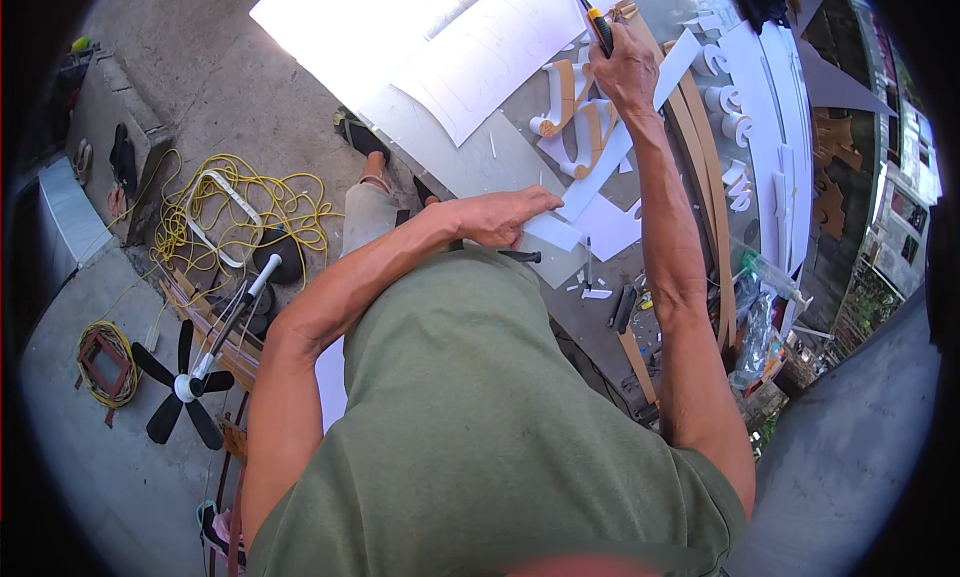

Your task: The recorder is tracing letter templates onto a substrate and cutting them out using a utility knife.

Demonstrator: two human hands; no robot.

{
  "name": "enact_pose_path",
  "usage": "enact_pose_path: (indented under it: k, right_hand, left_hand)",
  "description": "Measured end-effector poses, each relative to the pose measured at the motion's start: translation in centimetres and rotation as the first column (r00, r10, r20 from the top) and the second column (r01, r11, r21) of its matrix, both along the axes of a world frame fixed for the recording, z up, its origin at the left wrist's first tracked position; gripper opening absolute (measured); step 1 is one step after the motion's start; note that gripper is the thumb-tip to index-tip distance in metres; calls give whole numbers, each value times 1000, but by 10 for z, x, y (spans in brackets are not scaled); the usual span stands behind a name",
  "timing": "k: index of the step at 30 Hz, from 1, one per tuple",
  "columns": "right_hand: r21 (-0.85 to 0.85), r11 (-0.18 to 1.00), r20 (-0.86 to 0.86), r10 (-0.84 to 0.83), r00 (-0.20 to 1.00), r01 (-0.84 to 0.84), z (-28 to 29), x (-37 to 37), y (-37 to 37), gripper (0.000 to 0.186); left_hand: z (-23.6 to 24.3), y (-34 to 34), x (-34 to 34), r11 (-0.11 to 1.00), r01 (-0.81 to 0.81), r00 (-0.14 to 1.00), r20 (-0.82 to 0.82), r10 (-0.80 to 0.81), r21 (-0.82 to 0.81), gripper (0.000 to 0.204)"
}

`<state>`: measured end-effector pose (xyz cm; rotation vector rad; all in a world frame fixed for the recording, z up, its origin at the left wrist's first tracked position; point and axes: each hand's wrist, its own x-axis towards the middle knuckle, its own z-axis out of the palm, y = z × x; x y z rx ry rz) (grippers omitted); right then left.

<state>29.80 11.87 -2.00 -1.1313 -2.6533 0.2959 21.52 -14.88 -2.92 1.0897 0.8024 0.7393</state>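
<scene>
My right hand [627, 69] is closed around a yellow-and-black utility knife [599, 25], its blade pointing up and away at the far side of the worktable [520, 142]. Near the table's front edge my left hand [500, 217] has its fingers stretched out, the fingertips by the end of a long white strip [604, 165]. Whether they press on it I cannot tell. Between the hands lie curved white cut-out shapes with brown edges [562, 97]. Left of the knife spreads a large white sheet [480, 62] with faint drawn outlines.
Long brown strips [705, 167] and small white cut-out letters [737, 127] lie right of my right arm. A pen [588, 262] and scraps are near the front edge. A clear plastic bottle [770, 275] lies at the right. Tangled yellow cord [300, 202] and a black-bladed fan [185, 387] are at the left.
</scene>
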Motion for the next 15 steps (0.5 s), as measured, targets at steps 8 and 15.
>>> enact_pose_path:
  k: [8,15]
  right_hand:
    - [97,987,91,122,988,-131,-7,-47,22,13]
    - [123,986,88,101,991,-112,-24,-86,62,28]
  left_hand:
    - [-36,13,61,802,411,790,-608,-77,433,55]
    - [1,0,15,837,125,554,-737,387,533,44]
